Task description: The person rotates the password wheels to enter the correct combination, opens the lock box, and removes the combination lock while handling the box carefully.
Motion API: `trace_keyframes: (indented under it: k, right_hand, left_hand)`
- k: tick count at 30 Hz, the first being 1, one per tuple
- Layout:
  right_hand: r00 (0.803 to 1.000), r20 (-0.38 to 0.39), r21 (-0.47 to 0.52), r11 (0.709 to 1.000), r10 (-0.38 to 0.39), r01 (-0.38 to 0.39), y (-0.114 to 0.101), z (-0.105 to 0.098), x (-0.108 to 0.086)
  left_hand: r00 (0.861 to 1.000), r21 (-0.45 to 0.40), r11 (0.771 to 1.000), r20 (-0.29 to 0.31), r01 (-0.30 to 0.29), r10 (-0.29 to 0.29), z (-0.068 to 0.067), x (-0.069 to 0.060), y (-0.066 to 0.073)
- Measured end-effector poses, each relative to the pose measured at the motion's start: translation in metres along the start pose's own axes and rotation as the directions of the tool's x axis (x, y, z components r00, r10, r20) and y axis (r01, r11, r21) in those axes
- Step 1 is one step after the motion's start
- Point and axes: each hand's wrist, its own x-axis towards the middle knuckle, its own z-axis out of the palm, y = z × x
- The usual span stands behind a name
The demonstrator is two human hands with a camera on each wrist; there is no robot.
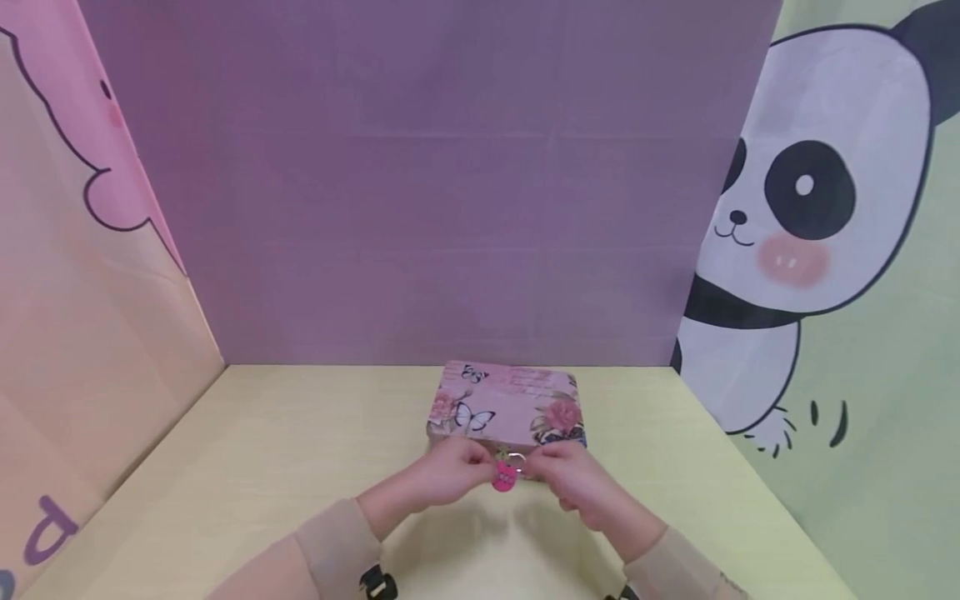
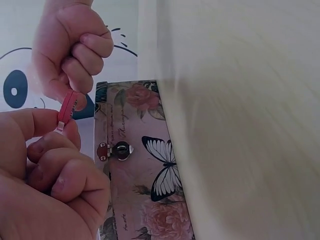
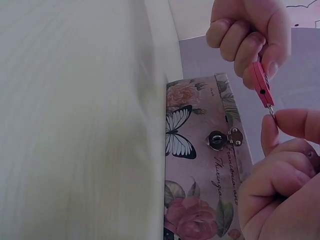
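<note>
A small pinkish-red padlock (image 1: 505, 477) with digit wheels and a metal shackle (image 3: 271, 113) is held between both hands, in front of the box. My left hand (image 1: 453, 469) pinches its red body (image 3: 262, 85) between thumb and forefinger. From the other side, my right hand (image 1: 577, 479) pinches the shackle end. Behind them lies a pink box (image 1: 510, 396) patterned with butterflies and roses, its lid down. A metal clasp (image 3: 218, 140) sits on its front face; the padlock is apart from it. Whether the shackle is locked, I cannot tell.
The box stands on a pale wood-look table (image 1: 315, 433), towards its back edge. A purple backdrop (image 1: 450, 208) rises behind the table. Printed cloths flank it, with a panda (image 1: 862, 108) on the right and a pink figure (image 1: 67, 92) on the left.
</note>
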Motion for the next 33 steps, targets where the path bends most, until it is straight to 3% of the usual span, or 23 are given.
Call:
trace_keyframes:
  k: [8,15,21,25,33]
  right_hand:
    - [0.993,0.116,-0.032,0.999,-0.009,0.013,-0.004,0.001,0.001]
    - [0.991,0.129,-0.066,0.997,-0.024,0.033,-0.003,0.010,0.002]
    - [0.986,0.157,-0.100,0.992,-0.059,0.075,0.000,0.024,0.005]
    - [0.984,0.168,-0.131,0.987,-0.067,0.090,-0.001,0.035,0.008]
    - [0.981,0.194,-0.174,0.983,-0.017,0.052,-0.002,0.054,0.012]
  left_hand:
    - [1.000,-0.003,1.000,0.007,0.026,-0.026,-0.008,-0.005,-0.005]
    - [0.998,-0.023,0.999,0.065,0.026,-0.025,-0.015,-0.014,-0.011]
    - [0.991,0.026,0.999,0.129,0.019,-0.022,-0.021,-0.021,-0.020]
    - [0.984,0.061,0.997,0.168,0.055,-0.064,-0.026,-0.026,-0.026]
    - [0.959,0.074,0.978,0.195,0.196,-0.207,-0.031,-0.036,-0.033]
